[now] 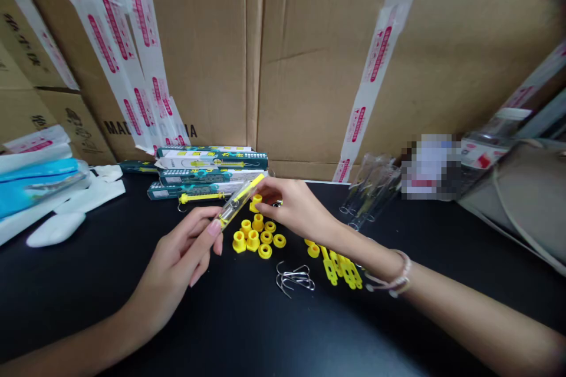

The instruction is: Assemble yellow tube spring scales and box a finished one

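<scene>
- Left hand (179, 256) grasping clear tube (229, 210), tilted above black tabletop (212, 324); yellow part inside tube's upper end
- Right hand (296, 203) at that upper end, fingers beside a yellow flanged cap (255, 206); cannot tell whether they grip it
- Below, loose yellow caps (239, 242), rings (265, 255); nearer the person, metal hooks (295, 277); printed boxes (212, 175) stacked behind

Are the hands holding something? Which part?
The left hand grips the clear tube by its lower end. I can't tell whether the right hand holds anything.
</scene>
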Motion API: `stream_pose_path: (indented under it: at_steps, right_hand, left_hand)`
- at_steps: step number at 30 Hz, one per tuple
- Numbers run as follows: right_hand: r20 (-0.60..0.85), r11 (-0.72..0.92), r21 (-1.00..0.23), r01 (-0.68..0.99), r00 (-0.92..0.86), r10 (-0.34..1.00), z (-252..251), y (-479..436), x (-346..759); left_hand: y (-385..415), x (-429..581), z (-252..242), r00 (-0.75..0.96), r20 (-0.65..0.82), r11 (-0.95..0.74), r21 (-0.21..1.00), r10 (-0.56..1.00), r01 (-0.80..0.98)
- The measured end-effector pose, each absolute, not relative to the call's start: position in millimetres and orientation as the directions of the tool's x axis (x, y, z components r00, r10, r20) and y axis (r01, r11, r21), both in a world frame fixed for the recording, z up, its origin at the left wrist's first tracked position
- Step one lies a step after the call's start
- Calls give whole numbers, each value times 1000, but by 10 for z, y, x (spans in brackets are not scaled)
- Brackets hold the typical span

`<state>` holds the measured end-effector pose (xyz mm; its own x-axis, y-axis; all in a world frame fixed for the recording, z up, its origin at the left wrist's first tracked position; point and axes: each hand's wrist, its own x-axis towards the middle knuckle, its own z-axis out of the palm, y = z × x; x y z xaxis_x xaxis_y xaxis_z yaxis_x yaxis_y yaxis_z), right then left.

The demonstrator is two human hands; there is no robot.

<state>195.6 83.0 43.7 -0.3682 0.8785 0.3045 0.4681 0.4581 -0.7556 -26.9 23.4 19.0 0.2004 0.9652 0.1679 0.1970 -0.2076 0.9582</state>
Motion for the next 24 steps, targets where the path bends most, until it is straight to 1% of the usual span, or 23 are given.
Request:
stream_pose_path:
  at_steps: [4,7,12,15,16,18,22,24]
  right_hand:
    - [228,445,-747,494,-439,869,329,984,1833]
    - [189,418,-781,465,-462,867,305,950,1851]
    - [191,369,-870,327,-467,864,405,735,2014]
    - [201,337,-911,239,-456,867,487,518,2133]
    - [198,314,-927,207,-442,875,502,436,2169]
    - [158,219,-966,138,-358,920,501,275,2234]
    - [198,234,-951,203,-182,963,412,8,2323]
    - [197,213,-963,165,-107,975,372,-81,2340]
  left_hand:
    - [219,-252,178,204,147,-189,961,968,203]
    - [211,-247,169,213,126,-172,962,969,213]
    - [213,-254,159,221,106,-170,940,969,297]
    - [206,-254,156,265,119,-209,915,957,344]
    - [199,-253,154,292,128,-232,904,948,358]
    - [176,-252,151,355,163,-304,870,920,389]
    - [95,-269,156,492,233,-467,772,839,431]
    - [39,-271,175,540,205,-480,762,816,436]
